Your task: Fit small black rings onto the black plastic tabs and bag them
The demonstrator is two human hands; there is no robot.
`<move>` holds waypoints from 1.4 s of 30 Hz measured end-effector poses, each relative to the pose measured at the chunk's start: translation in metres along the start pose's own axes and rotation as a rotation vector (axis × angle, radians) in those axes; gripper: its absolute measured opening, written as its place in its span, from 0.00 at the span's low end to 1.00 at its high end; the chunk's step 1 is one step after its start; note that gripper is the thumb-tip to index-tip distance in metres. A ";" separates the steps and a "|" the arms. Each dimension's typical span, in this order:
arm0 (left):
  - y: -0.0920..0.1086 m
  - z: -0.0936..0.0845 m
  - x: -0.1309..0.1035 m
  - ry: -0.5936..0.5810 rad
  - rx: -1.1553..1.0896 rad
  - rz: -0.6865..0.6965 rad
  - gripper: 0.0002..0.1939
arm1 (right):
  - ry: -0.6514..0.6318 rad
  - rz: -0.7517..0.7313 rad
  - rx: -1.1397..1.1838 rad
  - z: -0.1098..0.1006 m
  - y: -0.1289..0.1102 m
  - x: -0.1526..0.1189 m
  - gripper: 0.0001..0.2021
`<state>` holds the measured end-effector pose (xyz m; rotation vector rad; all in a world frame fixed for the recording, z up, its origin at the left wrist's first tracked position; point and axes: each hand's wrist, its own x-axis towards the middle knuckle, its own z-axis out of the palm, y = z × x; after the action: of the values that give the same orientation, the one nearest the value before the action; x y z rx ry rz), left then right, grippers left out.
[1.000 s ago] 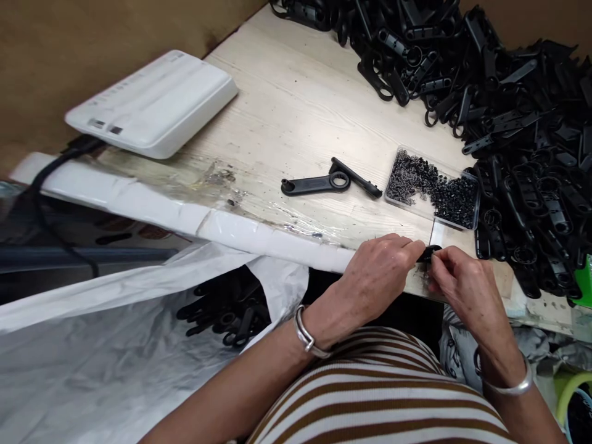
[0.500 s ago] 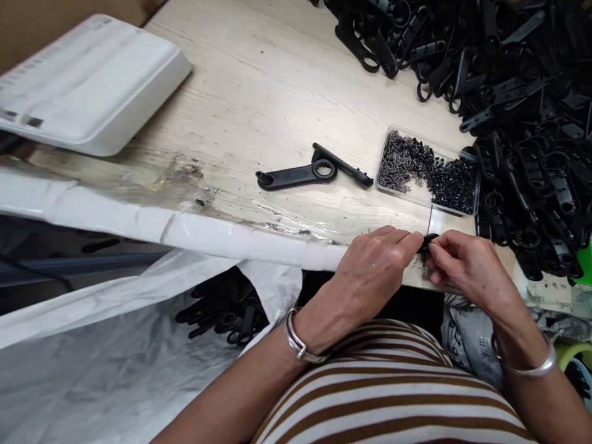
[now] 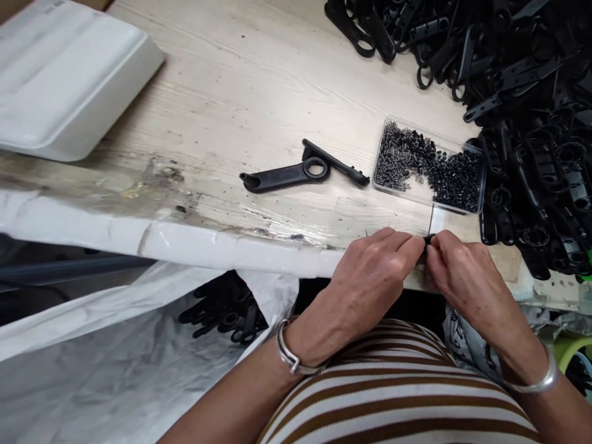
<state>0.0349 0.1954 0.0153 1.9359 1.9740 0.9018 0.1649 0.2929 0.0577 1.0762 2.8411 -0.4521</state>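
Observation:
My left hand is closed on a black plastic part at the table's front edge, with most of the part hidden by fingers. My right hand pinches at the same part's right end, its fingertips against it. Just beyond them lies a clear box of small metal springs and tiny black pieces. Left of that box, a black handle with a ring end lies beside another black handle, touching or overlapping it.
A large heap of black handles covers the table's right side. At the back left sits a white plastic case. Below the taped table edge, a white bag holds more black parts. A yellow-green container is at lower right.
The right hand has moved closer to the left, its fingers now covering more of the black part. The camera view has shifted slightly, moving the white case further left.

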 end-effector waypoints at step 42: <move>0.005 0.015 -0.004 0.310 0.043 0.154 0.13 | 0.237 0.289 1.462 0.036 0.012 -0.007 0.24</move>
<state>0.0477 0.1951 0.0050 2.1024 2.0394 1.2781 0.1763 0.2865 0.0213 1.6154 2.0753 -2.6362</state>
